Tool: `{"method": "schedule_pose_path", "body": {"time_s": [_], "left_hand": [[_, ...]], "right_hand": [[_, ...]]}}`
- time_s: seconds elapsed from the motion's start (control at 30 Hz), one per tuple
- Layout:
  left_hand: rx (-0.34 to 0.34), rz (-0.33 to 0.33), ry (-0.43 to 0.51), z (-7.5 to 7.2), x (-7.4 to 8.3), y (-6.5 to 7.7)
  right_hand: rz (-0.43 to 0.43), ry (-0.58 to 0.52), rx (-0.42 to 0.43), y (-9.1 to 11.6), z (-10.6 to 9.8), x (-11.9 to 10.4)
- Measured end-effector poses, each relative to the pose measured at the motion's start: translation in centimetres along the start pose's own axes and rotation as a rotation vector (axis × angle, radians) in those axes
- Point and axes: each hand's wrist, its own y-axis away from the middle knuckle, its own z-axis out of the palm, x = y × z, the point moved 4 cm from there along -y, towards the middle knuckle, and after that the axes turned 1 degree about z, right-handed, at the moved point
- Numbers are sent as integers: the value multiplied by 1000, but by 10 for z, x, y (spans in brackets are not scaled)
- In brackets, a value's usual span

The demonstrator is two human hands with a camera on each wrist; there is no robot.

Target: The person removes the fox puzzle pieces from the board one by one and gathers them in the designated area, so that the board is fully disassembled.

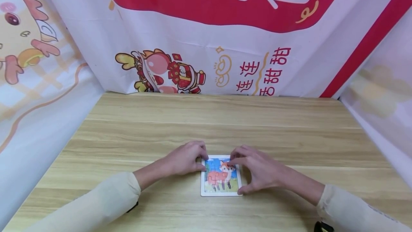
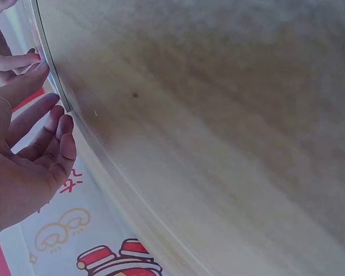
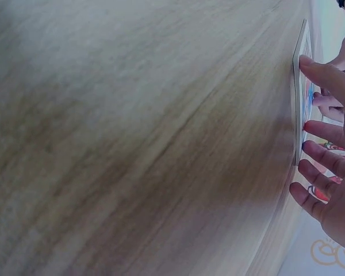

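Both loosely spread hands [image 1: 188,158] [image 1: 262,169] touch a white-framed puzzle [image 1: 219,177] picturing an orange fox.

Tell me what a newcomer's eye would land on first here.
Probably the big red panel with white lettering, at the top of the head view. Next, the bright fox puzzle on the table, between the left hand and right hand. Then the cartoon figure on the back cloth, left of the red characters.
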Motion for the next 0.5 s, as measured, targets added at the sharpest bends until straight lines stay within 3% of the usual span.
{"method": "schedule_pose_path", "body": {"time_s": [0.5], "left_hand": [[23,-3,33,0,0,0]], "right_hand": [[17,-30,17,0,0,0]]}}
